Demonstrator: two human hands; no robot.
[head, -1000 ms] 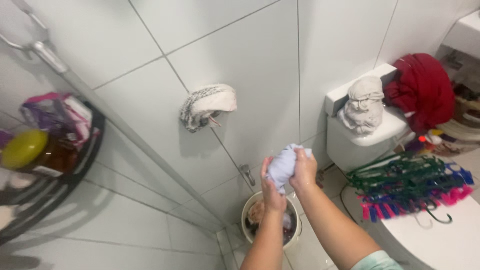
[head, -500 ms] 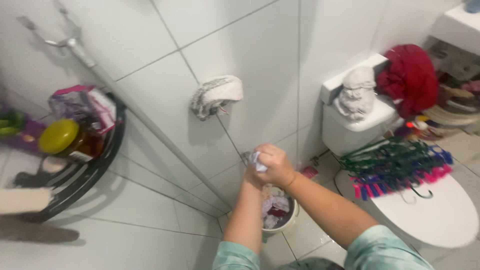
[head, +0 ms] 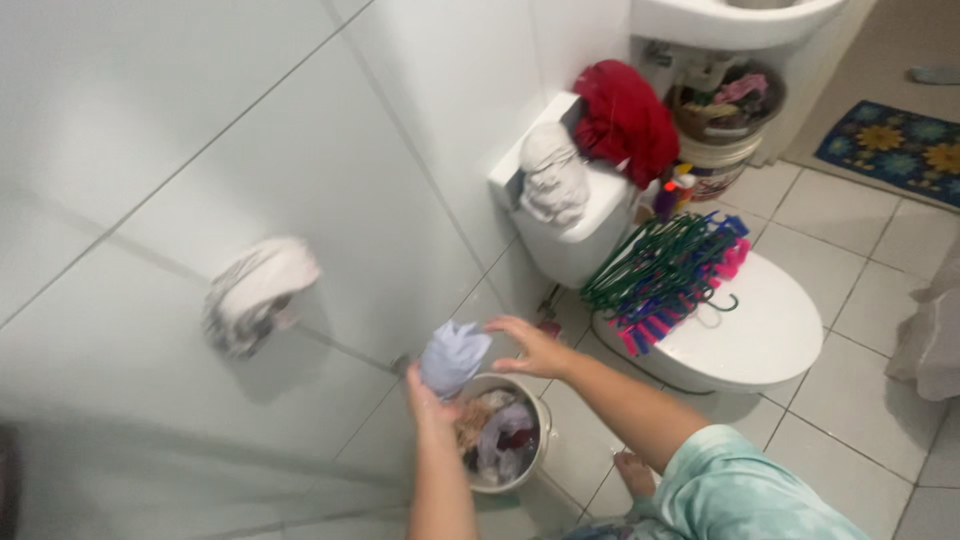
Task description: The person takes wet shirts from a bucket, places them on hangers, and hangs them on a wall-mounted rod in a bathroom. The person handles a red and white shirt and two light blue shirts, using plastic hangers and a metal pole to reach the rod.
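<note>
Down at the bottom edge, a pale green tie-dyed sleeve (head: pixel 745 490) fills the corner, and both bare forearms stretch out from it over the white tiled floor (head: pixel 860 300). The left hand (head: pixel 428 392) is closed around the lower end of a crumpled pale lilac cloth (head: pixel 452 356), holding it bunched up just above the rim of a round white plastic bucket (head: pixel 540 440). The right hand (head: pixel 532 345) sits just beside that cloth, fingers spread and open, gripping nothing; whether a fingertip brushes the fabric is hard to tell. Inside the bucket lies a heap of wet, mixed-colour laundry (head: pixel 495 435), pinkish, grey and dark red pieces tangled together.

A bare foot (head: pixel 632 470) shows on the tiles below the right forearm. To the left, on the white tiled wall (head: pixel 300 130), a grey-and-white rag (head: pixel 255 295) hangs bunched on a fixture, blurred. Further on, the closed white toilet lid (head: pixel 745 330) carries a stack of green hangers with pink and blue clips (head: pixel 665 270). On the white cistern (head: pixel 570 240) rests a wrung, twisted whitish cloth (head: pixel 552 180), and beside it a red garment (head: pixel 625 115). Beyond, under the white basin (head: pixel 735 20), a tub of clutter (head: pixel 725 110); far right, a blue flowered mat (head: pixel 895 145).
</note>
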